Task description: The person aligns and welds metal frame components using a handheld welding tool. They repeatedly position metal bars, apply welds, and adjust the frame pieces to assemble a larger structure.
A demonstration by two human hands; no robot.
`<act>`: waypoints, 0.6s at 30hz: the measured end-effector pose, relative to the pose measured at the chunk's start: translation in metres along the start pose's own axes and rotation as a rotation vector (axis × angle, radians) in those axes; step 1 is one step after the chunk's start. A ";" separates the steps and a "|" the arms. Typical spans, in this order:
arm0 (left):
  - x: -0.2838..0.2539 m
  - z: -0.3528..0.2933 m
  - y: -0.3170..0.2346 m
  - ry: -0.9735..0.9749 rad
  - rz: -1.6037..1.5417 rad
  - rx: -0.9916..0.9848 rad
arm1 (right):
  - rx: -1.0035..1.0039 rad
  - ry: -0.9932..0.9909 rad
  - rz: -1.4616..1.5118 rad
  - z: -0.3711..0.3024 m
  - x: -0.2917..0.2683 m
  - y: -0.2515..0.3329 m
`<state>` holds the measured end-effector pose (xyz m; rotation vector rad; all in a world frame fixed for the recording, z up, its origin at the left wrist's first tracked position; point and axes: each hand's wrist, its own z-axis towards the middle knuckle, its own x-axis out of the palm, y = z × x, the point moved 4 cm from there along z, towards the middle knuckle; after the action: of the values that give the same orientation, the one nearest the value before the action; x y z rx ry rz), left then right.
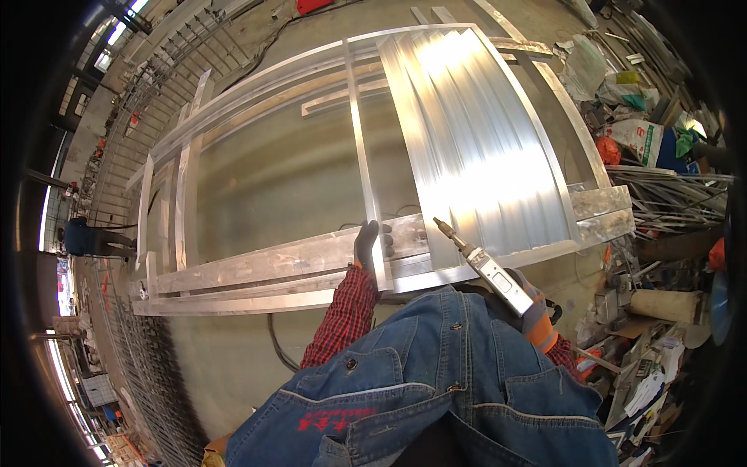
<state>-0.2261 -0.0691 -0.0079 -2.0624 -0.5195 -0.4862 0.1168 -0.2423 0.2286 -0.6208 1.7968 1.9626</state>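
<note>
Silver bar (pixel 360 140) is being pinched by left hand (pixel 366 243), right hand (pixel 535 310) gripping power tool (pixel 498 280), apparently positioning, next needing alignment.

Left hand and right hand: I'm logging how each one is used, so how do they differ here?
The left hand grips a narrow metal bar, while the right hand holds a power tool. The left glove looks dark, but the right glove shows grey and orange. The left hand is near the picture's middle; the right hand is lower and further right. Both extend from checked red sleeves.
</note>
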 end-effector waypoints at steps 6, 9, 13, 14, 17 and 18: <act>0.017 0.000 0.000 0.738 -0.732 -0.188 | 0.051 -0.015 0.046 -0.001 -0.002 -0.001; 0.018 0.001 0.000 0.627 -0.623 -0.176 | 0.033 -0.026 0.047 -0.001 -0.002 -0.005; 0.009 0.005 0.002 0.031 0.264 -0.006 | 0.070 -0.028 0.115 0.000 -0.001 -0.012; 0.018 0.007 -0.001 -0.024 0.531 0.177 | 0.073 -0.032 0.129 -0.001 -0.001 -0.013; 0.044 -0.003 0.002 -0.186 0.947 0.307 | 0.084 -0.033 0.163 -0.003 -0.003 -0.014; 0.052 -0.006 0.002 -0.208 0.972 0.280 | 0.063 -0.038 0.142 -0.004 -0.004 -0.014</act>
<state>-0.1825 -0.0661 0.0206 -1.8324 0.3113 0.3602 0.1281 -0.2449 0.2190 -0.4436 1.9181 1.9847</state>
